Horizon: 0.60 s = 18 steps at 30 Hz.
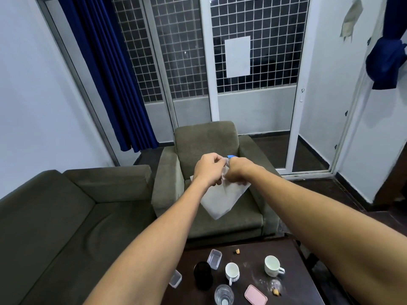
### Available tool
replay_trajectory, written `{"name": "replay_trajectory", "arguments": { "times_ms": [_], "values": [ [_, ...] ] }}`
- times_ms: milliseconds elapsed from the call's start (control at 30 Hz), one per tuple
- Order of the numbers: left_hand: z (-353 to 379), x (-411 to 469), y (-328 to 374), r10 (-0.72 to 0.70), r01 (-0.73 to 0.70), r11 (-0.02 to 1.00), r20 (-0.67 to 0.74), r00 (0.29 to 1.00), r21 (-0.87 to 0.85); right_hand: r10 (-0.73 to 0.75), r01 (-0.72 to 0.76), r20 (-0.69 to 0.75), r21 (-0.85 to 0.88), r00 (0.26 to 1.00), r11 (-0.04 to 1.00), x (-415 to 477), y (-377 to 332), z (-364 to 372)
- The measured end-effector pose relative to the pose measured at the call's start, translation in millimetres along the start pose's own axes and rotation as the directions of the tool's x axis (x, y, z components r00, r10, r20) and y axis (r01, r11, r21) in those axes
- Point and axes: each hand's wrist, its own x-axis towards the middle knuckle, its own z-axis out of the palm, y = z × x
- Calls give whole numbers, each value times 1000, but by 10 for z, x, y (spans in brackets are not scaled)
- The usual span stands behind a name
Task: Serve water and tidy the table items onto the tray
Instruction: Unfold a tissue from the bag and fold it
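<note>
While both arms are reaching out above the armchair (211, 164), the left hand (208, 170) and the right hand (239, 170) are closing their fingers on the top edge of a white tissue (220, 199), which is hanging down between them in mid-air, probably being unfolded or spread before it goes to work on the table. Something small and blue (231, 156) is showing just above the right hand; what it is cannot be told. Below, the dark coffee table (293, 249) is carrying the things to be tidied: two white cups (272, 265) standing upright, a glass of water (223, 294), a black round container (203, 275), two clear plastic boxes (214, 258), a pink lid (255, 294) and a few crumbs (237, 251). No tray is appearing in view, so the tidying is looking barely begun.
</note>
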Motion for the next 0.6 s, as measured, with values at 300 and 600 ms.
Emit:
{"name": "replay_trajectory", "arguments": {
  "times_ms": [300, 600],
  "values": [
    [12, 26, 15, -39, 80, 970, 174, 984, -231, 92, -72, -181, 110, 979, 991, 63, 103, 69],
    [3, 73, -41, -89, 129, 941, 140, 986, -312, 39, -34, -350, 19, 936, 999, 143, 130, 91]
  ]
}}
